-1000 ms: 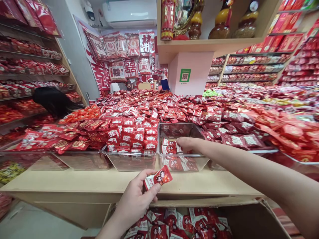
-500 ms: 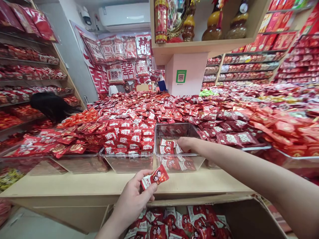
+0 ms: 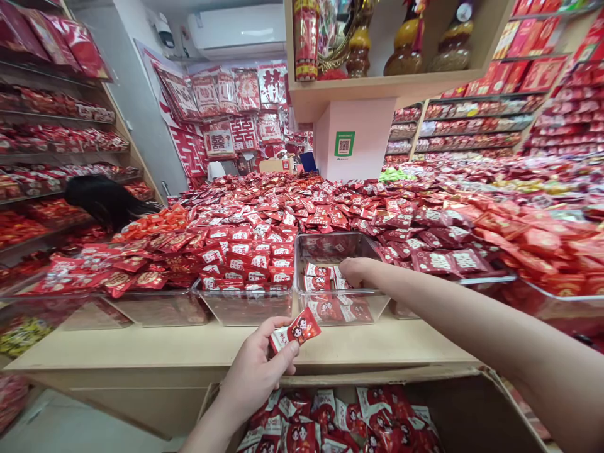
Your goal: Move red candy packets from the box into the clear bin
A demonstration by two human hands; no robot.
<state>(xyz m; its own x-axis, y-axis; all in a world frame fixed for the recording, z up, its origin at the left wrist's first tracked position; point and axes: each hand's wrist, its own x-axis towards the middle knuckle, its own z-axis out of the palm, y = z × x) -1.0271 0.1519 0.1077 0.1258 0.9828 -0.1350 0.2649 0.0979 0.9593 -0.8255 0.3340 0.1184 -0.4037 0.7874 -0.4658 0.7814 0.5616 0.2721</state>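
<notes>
My left hand [image 3: 267,362] pinches a small red and white candy packet [image 3: 296,330] printed with cartoon figures, thumb on its face and fingers behind. It hovers over the front edge of the counter. My right hand [image 3: 355,272] reaches into a clear plastic bin [image 3: 340,311], its fingers curled at a candy packet [image 3: 338,279]; the fingertips are partly hidden. Another packet [image 3: 317,279] lies beside it in the bin, in a row at the front. Below, an open cardboard box [image 3: 467,409] contains many loose packets [image 3: 302,434] of the same kind.
Full clear bins of red packets [image 3: 245,277] stand left of my bin, dark red packets [image 3: 436,261] to its right. A wooden shelf [image 3: 401,88] overhangs the counter [image 3: 155,346]. At the far left, a person's dark hair [image 3: 106,201] shows beside stocked shelves.
The view has shifted very slightly. Both hands keep nearly the same places, the left with its candy packet and the right inside the bin.
</notes>
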